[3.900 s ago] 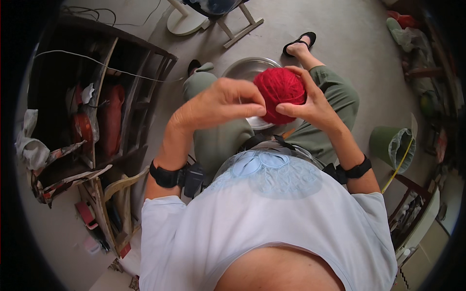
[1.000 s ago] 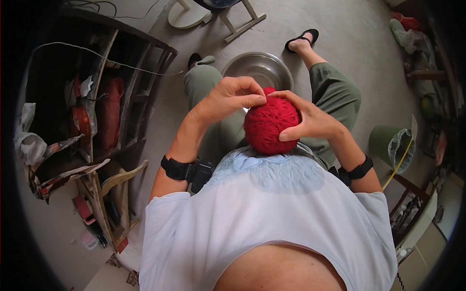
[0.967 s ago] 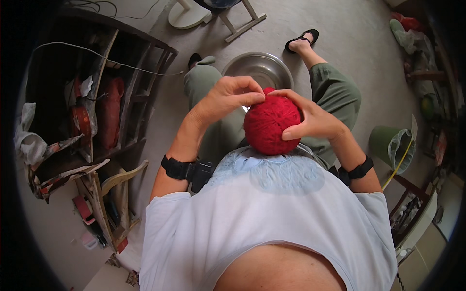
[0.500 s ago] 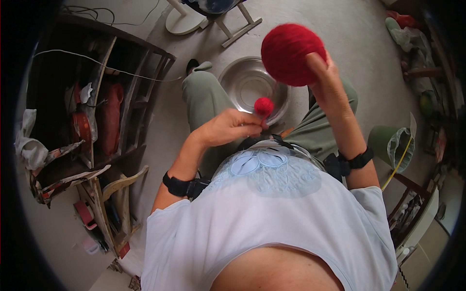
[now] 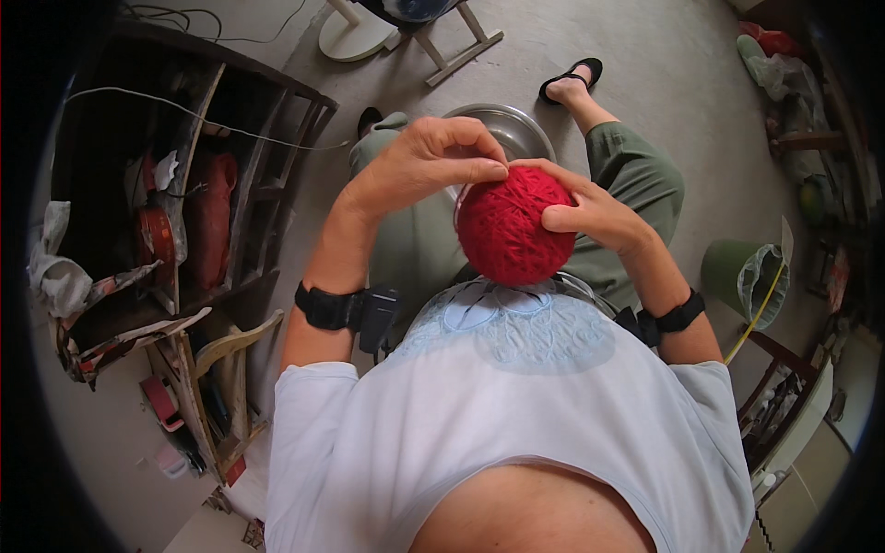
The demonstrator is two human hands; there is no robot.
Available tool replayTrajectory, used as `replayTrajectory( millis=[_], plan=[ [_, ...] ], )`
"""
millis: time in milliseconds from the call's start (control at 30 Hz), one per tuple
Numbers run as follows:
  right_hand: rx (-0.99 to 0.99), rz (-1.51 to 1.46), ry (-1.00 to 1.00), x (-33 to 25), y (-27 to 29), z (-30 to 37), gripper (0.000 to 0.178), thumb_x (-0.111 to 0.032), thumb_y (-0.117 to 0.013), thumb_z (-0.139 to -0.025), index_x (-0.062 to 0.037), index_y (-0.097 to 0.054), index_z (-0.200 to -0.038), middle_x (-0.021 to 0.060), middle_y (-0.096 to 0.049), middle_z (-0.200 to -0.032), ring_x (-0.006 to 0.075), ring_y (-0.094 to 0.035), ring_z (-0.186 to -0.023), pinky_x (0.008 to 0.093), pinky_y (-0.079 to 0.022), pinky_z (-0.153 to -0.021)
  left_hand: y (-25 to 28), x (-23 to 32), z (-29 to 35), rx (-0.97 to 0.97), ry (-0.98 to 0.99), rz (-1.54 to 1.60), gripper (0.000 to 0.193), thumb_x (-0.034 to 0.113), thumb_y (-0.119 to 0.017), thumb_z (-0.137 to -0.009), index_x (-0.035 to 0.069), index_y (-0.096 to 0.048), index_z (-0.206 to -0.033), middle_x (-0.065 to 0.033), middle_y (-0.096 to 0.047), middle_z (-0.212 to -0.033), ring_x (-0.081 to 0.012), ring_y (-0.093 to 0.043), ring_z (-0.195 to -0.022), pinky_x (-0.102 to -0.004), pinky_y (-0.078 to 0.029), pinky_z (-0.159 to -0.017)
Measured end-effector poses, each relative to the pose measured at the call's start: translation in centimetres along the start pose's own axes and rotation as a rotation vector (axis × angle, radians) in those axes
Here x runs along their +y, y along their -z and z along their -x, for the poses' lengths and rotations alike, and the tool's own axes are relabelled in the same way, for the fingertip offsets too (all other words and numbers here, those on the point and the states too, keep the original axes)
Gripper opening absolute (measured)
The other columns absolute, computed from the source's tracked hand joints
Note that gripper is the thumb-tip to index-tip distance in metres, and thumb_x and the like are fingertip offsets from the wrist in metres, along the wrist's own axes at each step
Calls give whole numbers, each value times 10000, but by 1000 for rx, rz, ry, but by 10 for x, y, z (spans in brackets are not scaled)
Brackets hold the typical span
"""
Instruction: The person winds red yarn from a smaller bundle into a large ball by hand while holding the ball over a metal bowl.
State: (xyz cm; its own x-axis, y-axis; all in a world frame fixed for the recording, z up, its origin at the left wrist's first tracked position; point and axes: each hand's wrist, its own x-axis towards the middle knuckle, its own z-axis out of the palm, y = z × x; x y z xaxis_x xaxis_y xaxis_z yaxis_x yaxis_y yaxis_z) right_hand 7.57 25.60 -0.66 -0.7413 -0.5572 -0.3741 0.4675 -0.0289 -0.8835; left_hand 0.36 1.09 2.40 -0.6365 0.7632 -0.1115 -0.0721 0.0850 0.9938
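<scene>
A large ball of red yarn point(image 5: 516, 226) sits in front of my waist, its wound strands showing. My right hand point(image 5: 604, 212) grips it from the right, thumb on the near face and fingers over the top. At the ball's upper left edge, my left hand point(image 5: 424, 166) is closed in a pinch on the red yarn; the strand between its fingertips is too fine to make out clearly. The small red ball seen before is out of sight. Behind the yarn, a round metal basin point(image 5: 516, 124) is partly covered by the ball and my hands.
On the left stands a dark wooden shelf point(image 5: 267, 175) with red items inside, and a wooden stand point(image 5: 198, 387) nearer. A green bin point(image 5: 724, 276) with a plastic liner is at the right. Stool legs point(image 5: 466, 55) and a white round base point(image 5: 355, 39) lie ahead.
The large yarn ball came down and nearer, toward my waist. My left hand rose to meet its top edge. My right leg stretched forward, bringing the foot into view. The small ball disappeared from view.
</scene>
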Motion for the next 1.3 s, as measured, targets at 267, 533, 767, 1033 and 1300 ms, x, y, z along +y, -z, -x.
replayTrajectory(
  millis=[267,533,767,1033,1300],
  plan=[
    [-82,-312,179,3,17,4,1030,-576,-813,-675,-11,-401,-1432,126,-523,-1356,234,-523,-1252,353,-414,-1069,-6,-56,18,147,126,220,182,172,-645,-956,26,-709,-1043,8,-685,-889,-57,-604,-796,-213,-481,-711],
    [313,-669,493,-11,22,-12,658,-475,-574,-961,-54,-412,-1440,139,-502,-1427,224,-493,-1314,414,-387,-1114,-33,-57,32,108,343,122,235,158,-616,-959,36,-706,-1140,-22,-712,-911,-84,-636,-831,-224,-482,-702],
    [609,202,371,0,20,-19,703,-288,-834,-773,16,-497,-1311,103,-594,-1201,198,-594,-1104,335,-476,-983,-35,6,29,-293,125,-156,178,106,-671,-925,6,-719,-1064,-49,-702,-913,-111,-630,-818,-259,-484,-712],
    [-38,52,-48,-13,15,0,777,-392,-844,-736,-41,-527,-1353,122,-613,-1216,214,-576,-1157,325,-455,-1016,-7,19,10,-56,-28,-218,72,57,-688,-898,-9,-700,-922,-10,-600,-835,-87,-567,-777,-236,-440,-682],
    [-166,117,-34,13,8,3,1037,-456,-892,-643,-70,-384,-1460,121,-524,-1337,228,-501,-1267,358,-411,-1076,-20,-27,11,12,71,78,119,92,-721,-886,-2,-692,-952,-12,-641,-871,-79,-610,-827,-230,-502,-722]
  ],
)
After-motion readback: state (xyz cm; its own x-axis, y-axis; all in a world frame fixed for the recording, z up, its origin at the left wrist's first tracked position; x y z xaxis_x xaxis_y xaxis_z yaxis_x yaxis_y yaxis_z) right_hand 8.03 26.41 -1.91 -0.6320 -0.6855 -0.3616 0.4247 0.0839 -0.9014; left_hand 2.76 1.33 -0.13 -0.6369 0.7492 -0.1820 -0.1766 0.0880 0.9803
